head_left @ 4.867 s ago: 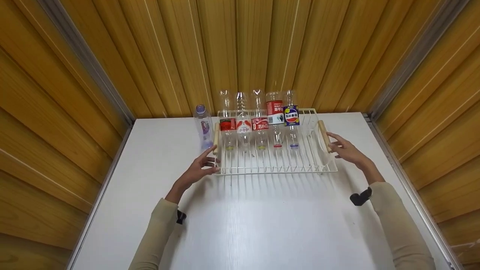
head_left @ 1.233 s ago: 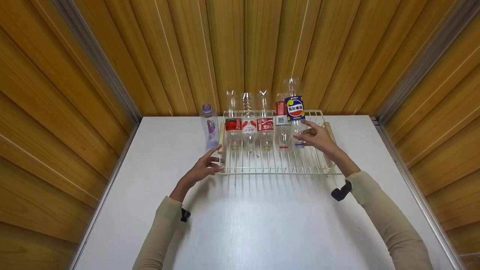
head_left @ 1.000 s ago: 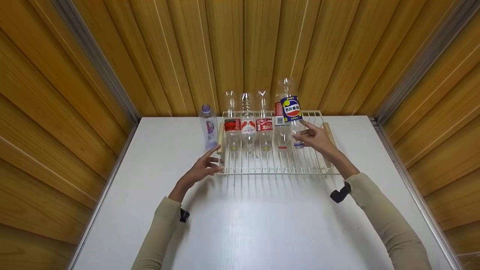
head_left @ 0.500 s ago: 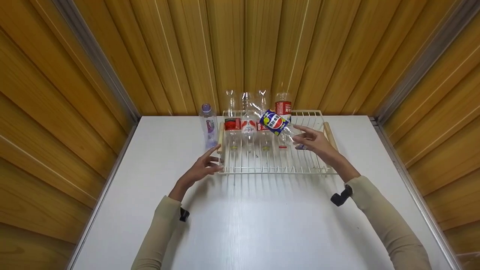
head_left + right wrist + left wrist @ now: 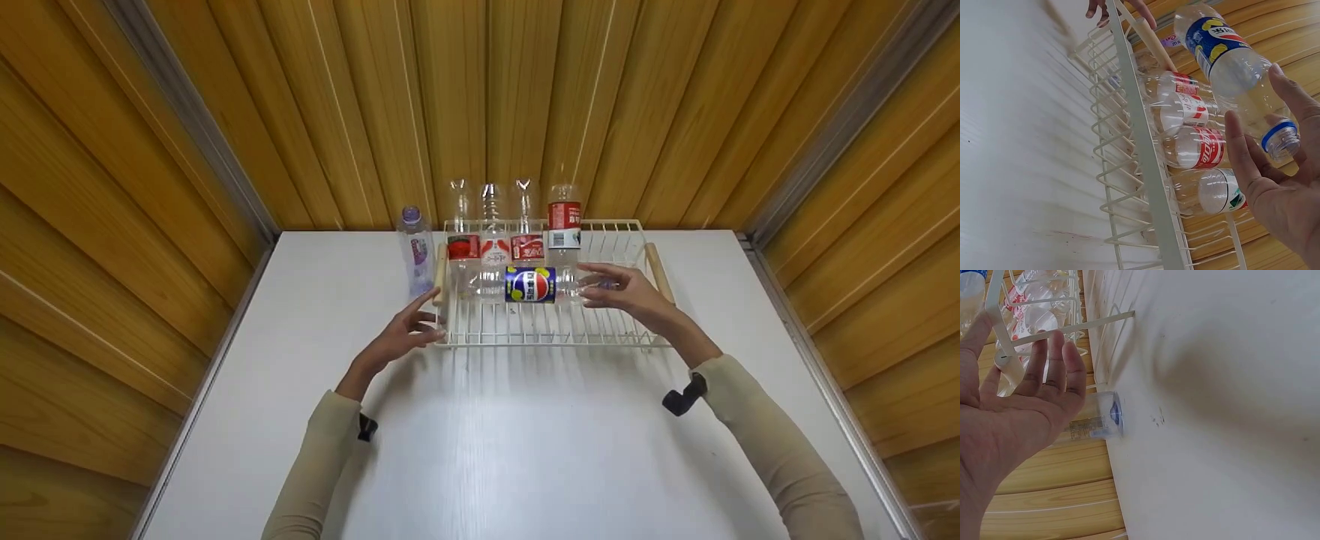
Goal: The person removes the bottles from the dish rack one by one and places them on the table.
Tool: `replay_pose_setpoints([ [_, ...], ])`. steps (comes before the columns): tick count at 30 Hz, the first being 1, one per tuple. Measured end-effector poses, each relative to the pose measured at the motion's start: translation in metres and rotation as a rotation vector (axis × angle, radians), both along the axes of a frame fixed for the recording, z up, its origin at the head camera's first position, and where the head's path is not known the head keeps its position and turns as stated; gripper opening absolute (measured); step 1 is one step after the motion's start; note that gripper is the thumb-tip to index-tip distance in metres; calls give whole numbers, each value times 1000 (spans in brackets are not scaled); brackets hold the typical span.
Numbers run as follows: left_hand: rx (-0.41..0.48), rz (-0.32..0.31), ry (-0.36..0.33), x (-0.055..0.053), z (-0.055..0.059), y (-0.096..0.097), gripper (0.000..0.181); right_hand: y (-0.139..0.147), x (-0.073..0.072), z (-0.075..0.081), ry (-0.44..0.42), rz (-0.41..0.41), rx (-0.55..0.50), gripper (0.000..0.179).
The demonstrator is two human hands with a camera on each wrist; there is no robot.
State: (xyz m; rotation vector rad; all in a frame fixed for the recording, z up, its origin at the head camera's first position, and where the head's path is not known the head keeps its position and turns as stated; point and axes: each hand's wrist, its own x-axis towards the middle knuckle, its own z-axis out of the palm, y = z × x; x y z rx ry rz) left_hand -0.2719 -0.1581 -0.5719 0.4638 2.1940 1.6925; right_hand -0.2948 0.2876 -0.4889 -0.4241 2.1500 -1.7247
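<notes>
My right hand pinches a clear plastic bottle with a blue lemon-patterned label between thumb and fingers, near its neck. This bottle lies level, its base pointing left, across the front of the other bottles. In the right wrist view its neck has a blue ring and no cap. A white wire rack bears several clear bottles with mostly red labels, such as the rightmost red-label bottle. My left hand holds the rack's left front corner, with a finger on the wooden handle.
A purple-tinted bottle stands on the white table left of the rack. Another wooden handle is on the rack's right side, near my right forearm. Slatted wood walls rise behind and on both sides.
My right hand has left the right handle and taken the blue-label bottle. That bottle has turned from upright to sideways, its base swinging left and down. My left hand stays on the rack.
</notes>
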Motion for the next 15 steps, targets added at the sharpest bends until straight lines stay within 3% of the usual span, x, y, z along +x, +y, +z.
replay_pose_setpoints([
  [10,-77,-1,32,-1,12,-2,78,3,8,-1,0,17,73,62],
  [15,-84,97,91,0,31,-9,66,5,13,2,16,18,88,63],
])
